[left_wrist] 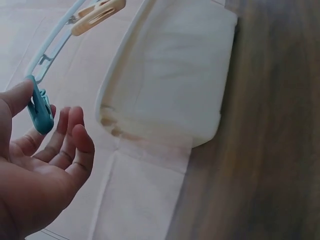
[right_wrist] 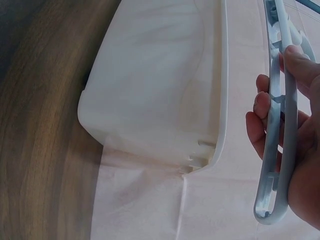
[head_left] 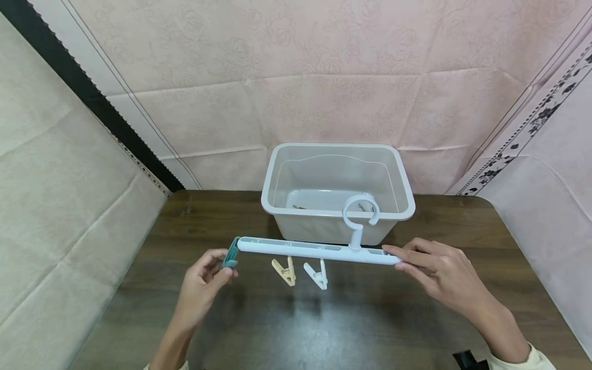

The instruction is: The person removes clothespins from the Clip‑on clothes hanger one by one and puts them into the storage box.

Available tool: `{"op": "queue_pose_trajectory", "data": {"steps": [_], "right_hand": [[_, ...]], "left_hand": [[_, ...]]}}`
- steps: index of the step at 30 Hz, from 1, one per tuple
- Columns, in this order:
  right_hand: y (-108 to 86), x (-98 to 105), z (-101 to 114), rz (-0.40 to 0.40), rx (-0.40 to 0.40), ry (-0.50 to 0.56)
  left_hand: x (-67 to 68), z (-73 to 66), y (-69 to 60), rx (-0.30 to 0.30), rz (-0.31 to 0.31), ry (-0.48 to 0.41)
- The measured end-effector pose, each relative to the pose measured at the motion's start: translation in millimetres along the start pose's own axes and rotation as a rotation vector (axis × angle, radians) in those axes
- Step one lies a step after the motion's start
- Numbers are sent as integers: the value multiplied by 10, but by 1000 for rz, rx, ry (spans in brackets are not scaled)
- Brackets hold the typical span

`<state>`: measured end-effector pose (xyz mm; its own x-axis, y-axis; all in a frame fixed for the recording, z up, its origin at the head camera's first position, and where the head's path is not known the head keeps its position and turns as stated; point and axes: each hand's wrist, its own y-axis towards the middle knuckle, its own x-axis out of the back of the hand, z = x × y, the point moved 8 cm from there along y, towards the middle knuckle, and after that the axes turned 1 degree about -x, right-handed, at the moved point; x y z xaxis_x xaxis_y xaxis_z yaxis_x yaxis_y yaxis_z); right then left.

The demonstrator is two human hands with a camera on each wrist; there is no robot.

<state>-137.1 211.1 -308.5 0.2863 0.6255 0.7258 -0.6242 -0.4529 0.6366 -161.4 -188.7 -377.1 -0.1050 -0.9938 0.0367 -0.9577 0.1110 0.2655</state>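
Observation:
A pale blue plastic clip hanger (head_left: 296, 248) is held level above the table, its hook (head_left: 356, 226) pointing up. My left hand (head_left: 199, 288) pinches a teal clothes clip (left_wrist: 40, 107) between thumb and fingers at the hanger's left end. In the left wrist view the other fingers (left_wrist: 75, 145) are spread and loosely bent. With thumb and fingers, my right hand (head_left: 444, 272) grips the hanger's right end. A cream clip (head_left: 285, 272) and a white clip (head_left: 317, 276) hang below the bar's middle. Whether the teal clip is fastened on the bar, I cannot tell.
Behind the hanger a light grey plastic bin (head_left: 333, 226) stands at the back of the brown wooden table (head_left: 296, 329). Small items lie in it, too small to make out. Patterned pale cloth (head_left: 324, 103) rises behind and at both sides. A black object (head_left: 469, 359) is beside the right sleeve.

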Motion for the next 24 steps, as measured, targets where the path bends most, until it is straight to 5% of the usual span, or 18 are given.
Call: {"op": "queue_pose_trajectory", "data": {"steps": [9, 24], "right_hand": [[-17, 8, 5, 0, 10, 10], [-42, -12, -27, 41, -19, -2]], "left_hand": [[89, -220, 200, -20, -58, 73], [-111, -556, 618, -107, 12, 223]]}}
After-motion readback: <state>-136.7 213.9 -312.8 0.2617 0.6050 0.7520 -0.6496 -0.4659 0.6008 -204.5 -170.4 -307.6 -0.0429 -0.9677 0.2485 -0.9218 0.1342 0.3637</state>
